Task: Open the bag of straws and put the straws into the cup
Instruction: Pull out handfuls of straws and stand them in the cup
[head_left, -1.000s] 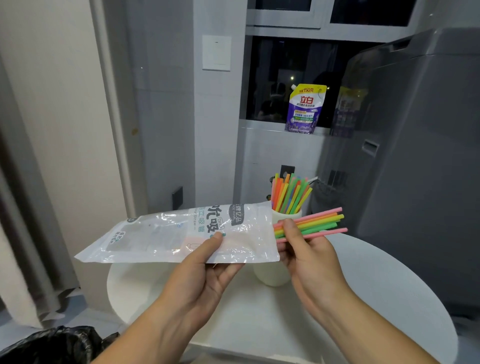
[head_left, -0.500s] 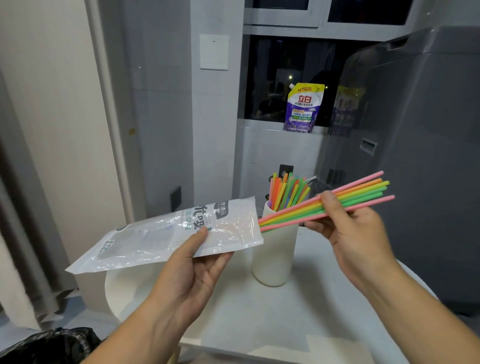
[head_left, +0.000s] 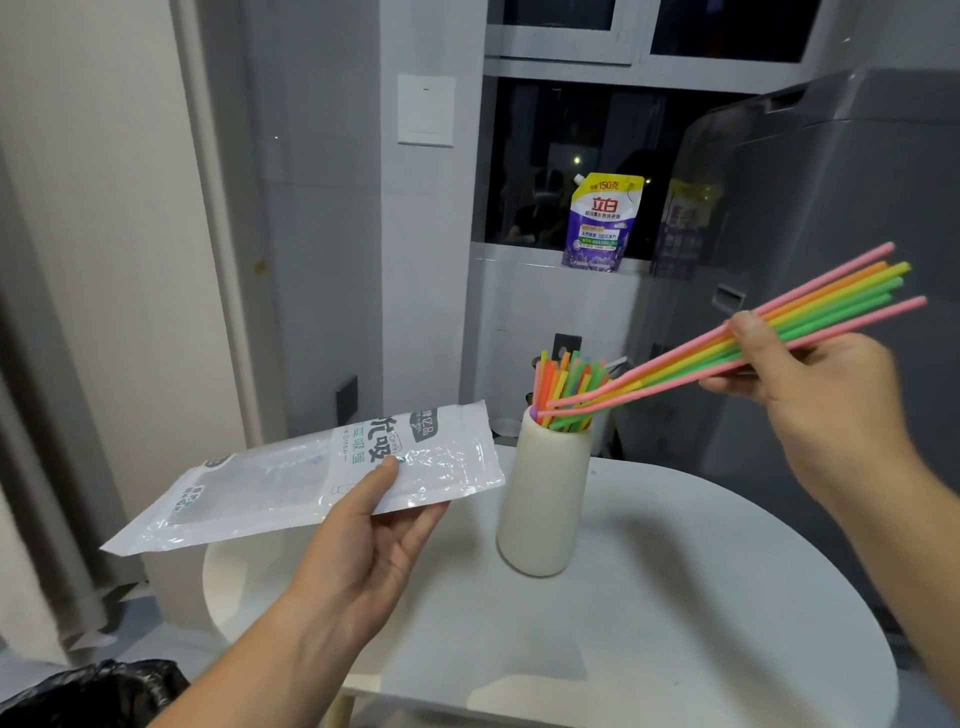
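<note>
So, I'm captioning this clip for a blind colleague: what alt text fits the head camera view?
A right hand holds a bundle of coloured straws, their lower tips at the mouth of a white cup that holds other straws, on a round white table. The left hand holds the clear straw bag, which looks empty.

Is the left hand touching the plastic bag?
Touching. The head view shows the left hand pinching the plastic bag, with the thumb pressed on top and the fingers underneath.
</note>
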